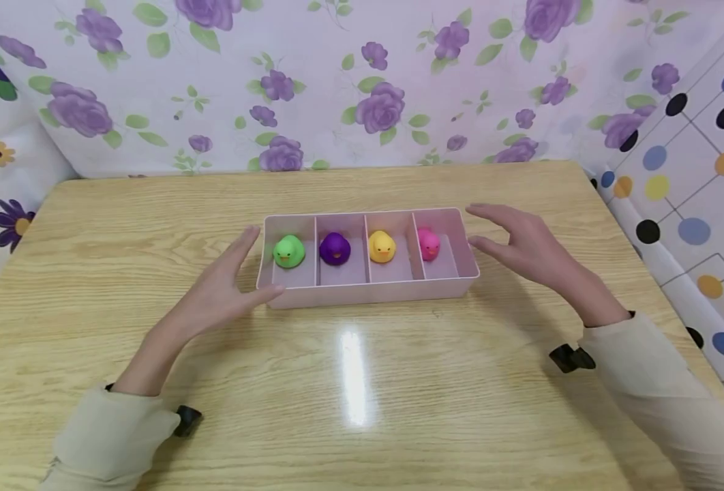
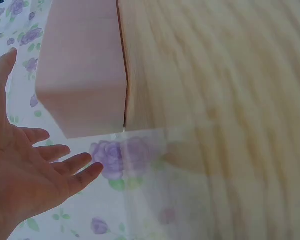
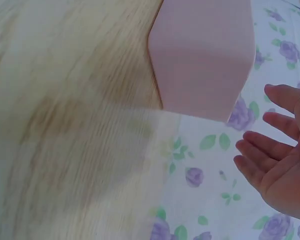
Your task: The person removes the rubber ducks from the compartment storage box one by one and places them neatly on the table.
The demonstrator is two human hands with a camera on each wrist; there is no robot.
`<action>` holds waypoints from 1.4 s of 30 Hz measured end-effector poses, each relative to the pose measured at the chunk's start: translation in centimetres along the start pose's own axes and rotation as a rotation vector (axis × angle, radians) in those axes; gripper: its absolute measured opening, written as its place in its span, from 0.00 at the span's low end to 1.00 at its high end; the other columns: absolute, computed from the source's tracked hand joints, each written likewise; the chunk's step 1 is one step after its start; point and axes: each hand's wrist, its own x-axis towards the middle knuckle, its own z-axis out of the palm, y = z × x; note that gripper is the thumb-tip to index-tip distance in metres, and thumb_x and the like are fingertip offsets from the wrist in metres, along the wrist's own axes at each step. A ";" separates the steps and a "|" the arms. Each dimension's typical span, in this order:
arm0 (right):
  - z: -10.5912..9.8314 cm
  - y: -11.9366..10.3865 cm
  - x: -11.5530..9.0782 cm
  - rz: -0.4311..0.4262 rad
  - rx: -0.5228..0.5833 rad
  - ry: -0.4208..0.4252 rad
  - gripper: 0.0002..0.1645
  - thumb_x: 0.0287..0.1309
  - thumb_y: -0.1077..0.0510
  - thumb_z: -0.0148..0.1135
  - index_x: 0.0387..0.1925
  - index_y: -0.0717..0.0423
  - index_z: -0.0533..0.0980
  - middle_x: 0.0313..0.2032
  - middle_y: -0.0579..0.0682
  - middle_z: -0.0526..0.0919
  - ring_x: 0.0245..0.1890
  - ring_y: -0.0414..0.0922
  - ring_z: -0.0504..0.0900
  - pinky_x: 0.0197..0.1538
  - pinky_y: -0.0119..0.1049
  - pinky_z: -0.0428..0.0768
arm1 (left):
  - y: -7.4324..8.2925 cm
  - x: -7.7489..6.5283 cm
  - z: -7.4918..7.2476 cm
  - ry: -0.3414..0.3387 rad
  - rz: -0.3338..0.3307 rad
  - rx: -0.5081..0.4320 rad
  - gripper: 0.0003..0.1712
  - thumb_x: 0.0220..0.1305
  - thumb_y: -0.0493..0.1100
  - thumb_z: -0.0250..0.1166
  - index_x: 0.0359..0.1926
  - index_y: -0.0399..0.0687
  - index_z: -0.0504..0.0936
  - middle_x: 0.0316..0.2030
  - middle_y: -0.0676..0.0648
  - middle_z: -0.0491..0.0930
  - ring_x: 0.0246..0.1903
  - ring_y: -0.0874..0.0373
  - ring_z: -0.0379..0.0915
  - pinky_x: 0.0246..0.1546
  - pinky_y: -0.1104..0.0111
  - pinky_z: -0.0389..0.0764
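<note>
A pale pink divided box [image 1: 362, 294] stands on the table, split into several compartments in a row. From left to right they hold a green rubber duck [image 1: 289, 252], a purple rubber duck [image 1: 335, 249], a yellow rubber duck [image 1: 382, 247] and a pink rubber duck [image 1: 428, 245]. My left hand [image 1: 219, 290] is spread beside the box's left end, thumb near the front corner. Past the right end is my right hand [image 1: 524, 247], fingers and thumb apart and pointing at the box. Both wrist views show a gap between the fingers and the box's end walls.
The wood-grain table [image 1: 460, 395] extends around the box, with a bright light reflection in front of it. A flowered cloth [image 1: 227, 102] hangs behind the table, and a dotted cloth [image 1: 693, 198] lines the right side. Dark wrist devices [image 1: 572, 358] show at the sleeves.
</note>
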 end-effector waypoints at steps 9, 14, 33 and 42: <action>0.1 -0.7 1.3 0.052 0.046 -0.053 0.27 0.60 0.58 0.66 0.61 0.59 0.75 0.59 0.59 0.76 0.55 0.61 0.76 0.57 0.56 0.73 | 0.2 0.8 0.6 -0.034 -0.042 -0.193 0.60 0.59 0.59 0.68 0.77 0.57 0.36 0.75 0.41 0.42 0.69 0.35 0.49 0.61 0.39 0.60; 0.4 -1.0 2.2 0.038 0.098 -0.096 0.25 0.59 0.61 0.67 0.58 0.60 0.77 0.54 0.59 0.79 0.53 0.57 0.78 0.57 0.53 0.74 | 0.2 1.0 1.0 -0.040 -0.044 -0.231 0.62 0.58 0.57 0.70 0.77 0.55 0.34 0.75 0.41 0.39 0.68 0.34 0.49 0.63 0.43 0.60; 1.7 -2.0 5.6 -0.003 0.067 -0.268 0.19 0.57 0.64 0.67 0.51 0.58 0.82 0.46 0.54 0.84 0.47 0.52 0.81 0.52 0.49 0.77 | 0.4 1.4 1.5 -0.092 -0.107 -0.391 0.62 0.61 0.48 0.70 0.76 0.54 0.29 0.75 0.40 0.36 0.71 0.39 0.42 0.65 0.48 0.57; 2.1 -1.8 6.5 -0.056 0.038 -0.320 0.13 0.56 0.66 0.67 0.45 0.58 0.84 0.42 0.52 0.85 0.47 0.51 0.82 0.54 0.49 0.77 | 0.5 1.4 1.6 -0.096 -0.101 -0.412 0.61 0.62 0.47 0.69 0.75 0.54 0.28 0.75 0.44 0.33 0.72 0.41 0.36 0.67 0.47 0.53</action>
